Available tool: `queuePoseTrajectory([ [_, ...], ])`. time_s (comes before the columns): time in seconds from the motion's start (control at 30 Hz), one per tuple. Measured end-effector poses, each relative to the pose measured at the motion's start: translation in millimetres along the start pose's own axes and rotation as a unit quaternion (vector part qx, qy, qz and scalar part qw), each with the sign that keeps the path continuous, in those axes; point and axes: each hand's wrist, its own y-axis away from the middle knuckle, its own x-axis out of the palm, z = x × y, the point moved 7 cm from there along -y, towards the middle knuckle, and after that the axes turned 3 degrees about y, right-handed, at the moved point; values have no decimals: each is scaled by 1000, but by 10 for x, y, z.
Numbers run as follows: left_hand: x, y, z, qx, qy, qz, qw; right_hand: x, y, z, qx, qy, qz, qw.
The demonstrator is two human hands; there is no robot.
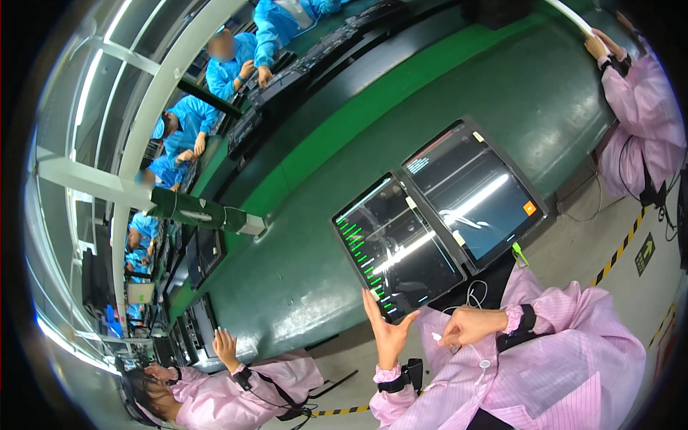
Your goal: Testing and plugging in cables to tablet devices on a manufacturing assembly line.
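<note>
The left hand [387, 332] is open, with the palm up and the fingers spread wide. The right hand [466, 327] is curled, with its fingers pinched together on something small and white. Both arms are in pink sleeves with black wrist bands.

Two dark tablets side by side on the green bench

The left tablet [396, 247], mid-frame, lies flat and tilted, with green lines down its screen's left edge. The right tablet [474, 193] touches it along one side, showing pale text at its upper corner and a small orange square.
</note>
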Motion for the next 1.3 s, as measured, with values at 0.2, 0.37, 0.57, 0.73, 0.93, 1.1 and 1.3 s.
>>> queuePoseTrajectory([
  [0.2, -84, -5, -547, 10, 71, -129, 989, -1112, 1050, 666, -125, 134, -499, 847],
  [0.37, 596, -269, -1372, 168, 0, 23, 986, -1386, 1642, 210, 90, 85, -680, 723],
  [0.57, 1170, -441, -1556, 266, -82, 114, 954, -1179, 1380, -123, 88, 39, -599, 795],
  [0.73, 1274, -492, -1619, 295, -91, 176, 935, -1238, 1335, -263, 52, -54, -561, 825],
  [0.93, 1292, -530, -1616, 283, -72, 179, 939, -1253, 1319, -207, 78, -59, -539, 837],
  [1.1, 1280, -536, -1621, 280, -69, 187, 939, -1247, 1322, -229, 35, -71, -566, 821],
  [1.3, 1264, -526, -1638, 283, -69, 185, 939, -1258, 1321, -201, 55, -66, -553, 828],
])
